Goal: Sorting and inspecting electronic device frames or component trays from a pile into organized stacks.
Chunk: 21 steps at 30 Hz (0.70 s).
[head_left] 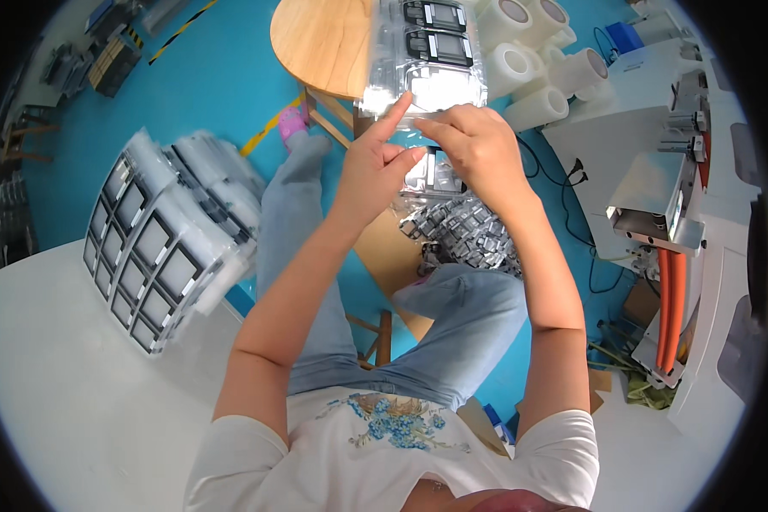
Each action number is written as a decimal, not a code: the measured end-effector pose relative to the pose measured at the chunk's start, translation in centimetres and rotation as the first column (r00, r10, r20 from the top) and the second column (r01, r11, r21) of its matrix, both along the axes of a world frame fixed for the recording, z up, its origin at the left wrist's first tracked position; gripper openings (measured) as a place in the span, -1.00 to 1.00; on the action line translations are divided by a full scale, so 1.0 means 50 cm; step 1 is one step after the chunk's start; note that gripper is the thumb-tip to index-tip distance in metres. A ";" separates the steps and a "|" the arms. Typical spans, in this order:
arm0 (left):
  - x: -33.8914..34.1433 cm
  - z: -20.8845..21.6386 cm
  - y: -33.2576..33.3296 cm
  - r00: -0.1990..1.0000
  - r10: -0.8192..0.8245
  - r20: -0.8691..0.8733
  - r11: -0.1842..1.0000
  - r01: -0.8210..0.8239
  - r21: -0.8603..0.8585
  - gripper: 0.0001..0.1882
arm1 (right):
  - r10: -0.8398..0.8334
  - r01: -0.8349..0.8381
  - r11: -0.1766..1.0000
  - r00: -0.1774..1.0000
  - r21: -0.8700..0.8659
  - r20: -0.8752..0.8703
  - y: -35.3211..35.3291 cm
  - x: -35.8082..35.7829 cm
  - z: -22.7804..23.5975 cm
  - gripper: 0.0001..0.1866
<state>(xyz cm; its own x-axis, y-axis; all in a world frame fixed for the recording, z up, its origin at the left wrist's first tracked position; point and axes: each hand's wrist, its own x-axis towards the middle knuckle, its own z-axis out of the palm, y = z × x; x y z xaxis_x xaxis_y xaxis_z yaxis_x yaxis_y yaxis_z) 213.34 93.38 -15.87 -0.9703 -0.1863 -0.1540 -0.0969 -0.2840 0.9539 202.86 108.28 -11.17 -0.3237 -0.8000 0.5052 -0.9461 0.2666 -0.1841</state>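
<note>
In front of me runs a strip of clear plastic film (388, 68) carrying black-framed rectangular parts (439, 49), with bright glare on its middle. My left hand (371, 171) is at the strip's left edge, its index finger stretched up along the film and its thumb apart, near a lower black-framed part (444, 175). Across from it, my right hand (478, 154) bends over the film with fingers curled and thumb tip close to the index finger. Whatever lies between those fingertips is too small to make out. Under the hands sits a heap of small grey-and-black pieces (469, 235).
A round wooden stool (320, 43) stands beyond the strip. Rolls of clear film (542, 64) cluster at the far right, near a white machine (648, 192) with orange tubes (670, 307). Stacked sheets of black-framed parts (149, 264) rest on the white table (68, 375) at left.
</note>
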 end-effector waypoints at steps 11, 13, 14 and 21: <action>0.045 0.043 0.010 0.993 -0.005 -0.121 1.000 0.003 -0.019 -0.30 | -0.151 0.441 0.895 0.452 -0.073 0.879 0.157 0.074 -0.018 -0.60; 0.053 0.041 0.019 0.989 0.019 -0.144 0.998 -0.011 0.060 -0.32 | -0.215 0.256 0.959 0.397 0.118 0.892 0.166 0.081 0.003 -0.69; 0.056 0.039 0.019 0.986 0.045 -0.162 0.991 -0.024 0.131 -0.33 | -0.167 0.252 0.966 0.465 0.051 0.870 0.155 0.079 0.015 -0.75; 0.070 -0.023 0.026 0.986 -0.112 -0.120 0.994 0.111 -0.014 -0.73 | 0.068 0.525 0.716 0.603 -0.460 0.794 0.066 -0.073 0.177 -0.81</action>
<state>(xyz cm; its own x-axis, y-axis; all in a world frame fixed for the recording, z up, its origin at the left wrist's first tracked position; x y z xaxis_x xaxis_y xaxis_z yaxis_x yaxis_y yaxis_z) 216.83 94.68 -17.01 -0.9965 -0.0765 -0.0339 -0.0120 -0.2710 0.9625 199.19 111.57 -2.30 -0.9185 -0.2439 0.3111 -0.3205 -0.0013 -0.9473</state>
